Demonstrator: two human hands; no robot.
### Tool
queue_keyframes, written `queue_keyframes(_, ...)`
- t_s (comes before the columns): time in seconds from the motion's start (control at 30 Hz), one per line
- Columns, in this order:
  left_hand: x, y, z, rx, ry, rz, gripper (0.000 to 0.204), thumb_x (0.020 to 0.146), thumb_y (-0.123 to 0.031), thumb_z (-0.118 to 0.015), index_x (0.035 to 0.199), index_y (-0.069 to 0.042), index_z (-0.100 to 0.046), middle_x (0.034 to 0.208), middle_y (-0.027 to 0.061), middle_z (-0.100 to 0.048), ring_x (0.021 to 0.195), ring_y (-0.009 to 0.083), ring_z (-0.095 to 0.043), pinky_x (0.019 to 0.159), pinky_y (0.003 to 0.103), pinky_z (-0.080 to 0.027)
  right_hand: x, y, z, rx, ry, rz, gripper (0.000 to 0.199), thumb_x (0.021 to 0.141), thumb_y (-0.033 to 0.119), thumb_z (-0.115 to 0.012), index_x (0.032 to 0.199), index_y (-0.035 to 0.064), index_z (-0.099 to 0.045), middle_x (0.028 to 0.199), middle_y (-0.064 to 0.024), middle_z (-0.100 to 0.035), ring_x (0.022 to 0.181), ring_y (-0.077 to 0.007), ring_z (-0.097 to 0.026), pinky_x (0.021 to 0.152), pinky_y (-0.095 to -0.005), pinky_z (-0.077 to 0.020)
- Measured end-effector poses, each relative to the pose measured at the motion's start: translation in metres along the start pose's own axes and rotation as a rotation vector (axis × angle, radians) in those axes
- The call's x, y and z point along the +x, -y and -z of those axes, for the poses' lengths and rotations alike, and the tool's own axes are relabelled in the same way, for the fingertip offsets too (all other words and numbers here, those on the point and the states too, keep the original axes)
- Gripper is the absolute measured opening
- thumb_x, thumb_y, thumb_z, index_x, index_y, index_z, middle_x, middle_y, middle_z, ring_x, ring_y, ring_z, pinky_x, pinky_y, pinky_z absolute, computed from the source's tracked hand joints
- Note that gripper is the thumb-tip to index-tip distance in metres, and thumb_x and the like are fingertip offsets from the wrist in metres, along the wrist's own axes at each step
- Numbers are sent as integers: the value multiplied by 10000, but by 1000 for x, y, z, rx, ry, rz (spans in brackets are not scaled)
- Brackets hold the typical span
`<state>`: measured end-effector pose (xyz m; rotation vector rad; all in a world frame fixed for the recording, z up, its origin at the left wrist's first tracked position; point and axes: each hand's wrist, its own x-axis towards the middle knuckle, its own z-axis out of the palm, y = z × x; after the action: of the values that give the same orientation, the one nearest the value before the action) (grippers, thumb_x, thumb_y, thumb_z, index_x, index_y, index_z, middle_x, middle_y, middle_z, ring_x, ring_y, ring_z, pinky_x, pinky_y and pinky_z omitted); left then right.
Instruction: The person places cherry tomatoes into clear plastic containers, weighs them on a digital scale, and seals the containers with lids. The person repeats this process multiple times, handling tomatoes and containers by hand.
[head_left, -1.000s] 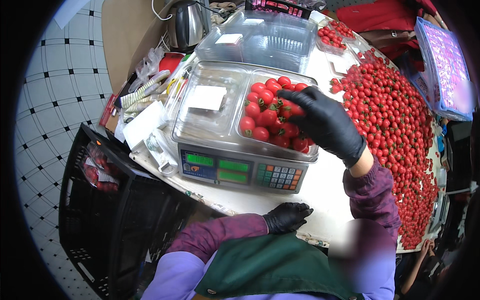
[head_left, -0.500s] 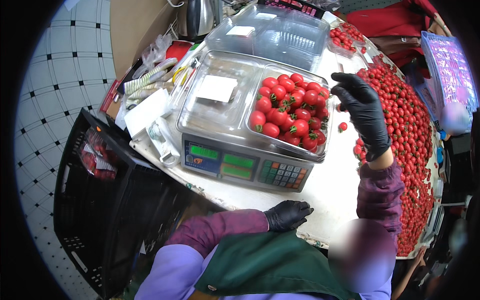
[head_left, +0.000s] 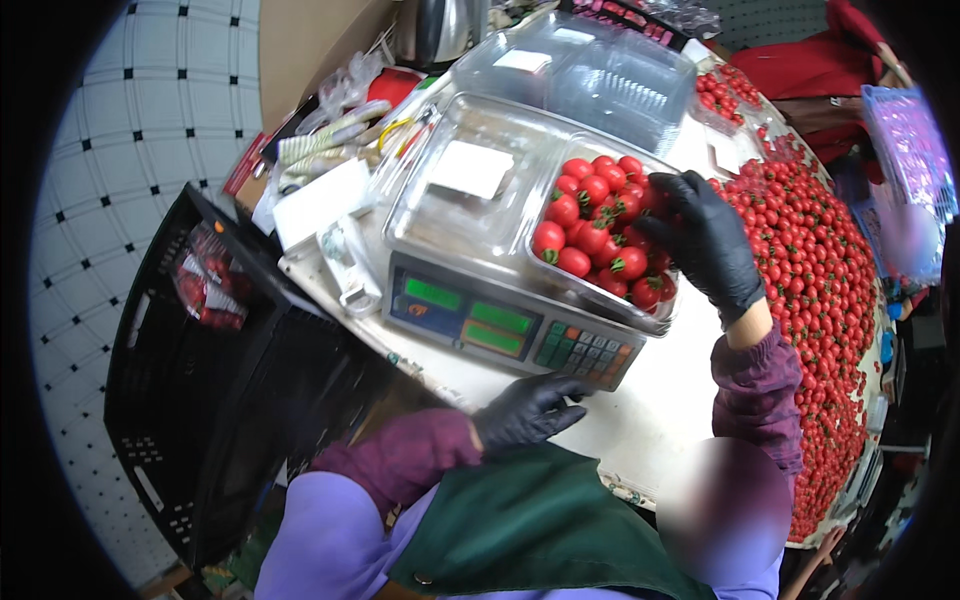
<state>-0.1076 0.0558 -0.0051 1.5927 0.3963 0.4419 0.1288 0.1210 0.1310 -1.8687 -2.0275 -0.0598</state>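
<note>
Cherry tomatoes weighed in a clear clamshell tray (head_left: 640, 315) on a digital scale (head_left: 500, 325).

The tomatoes (head_left: 598, 225) are touched by the gloved right hand (head_left: 705, 240), fingers loosely curled; anything pinched cannot be told. Fruit is best added singly. The left hand (head_left: 525, 410) rests empty, relaxed, at the table edge.

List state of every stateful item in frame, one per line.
clamshell tray: open, lid half empty, on the scale
cherry tomatoes: fill the tray's right half
scale: on, green displays lit
right hand: gloved, fingers on the tomatoes
left hand: gloved, empty, at table edge
black crate: holds packed tomatoes
</note>
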Motion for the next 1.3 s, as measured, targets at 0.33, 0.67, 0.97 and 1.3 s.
queue_keyframes(0.33,-10,-25,13,-73,-36,111,298,836,-92,-606,1115,-7,-547,1003,113,-590,795,152,-588,728,276,-484,62,-3,-12,140,87,61,369,770,169,-643,1117,87,-549,974,-137,-588,860,-276,-594,766,-342,-479)
queue_keyframes(0.67,-37,-27,72,-187,-372,118,241,859,-38,-563,1098,-42,-586,1053,73,-618,948,160,-577,850,282,-453,22,-49,14,878,40,-324,221,837,66,-586,1047,3,-566,927,-51,-602,822,-133,-571,728,-247,-466)
queue_keyframes(0.97,-55,-76,172,-507,-943,-178,365,913,-242,-452,1168,10,-521,978,98,-623,782,126,-561,673,251,-452,-89,-85,11,1046,-209,-788,137,895,202,-540,901,75,-593,792,-27,-630,635,-93,-576,499,-193,-409)
queue_keyframes(1.3,-34,-71,143,-677,-851,-103,375,932,-240,-436,1195,22,-491,1048,138,-598,810,167,-591,676,272,-499,-84,-55,18,1171,-165,-693,266,861,100,-563,1110,7,-579,955,-71,-642,817,-149,-616,695,-253,-478)
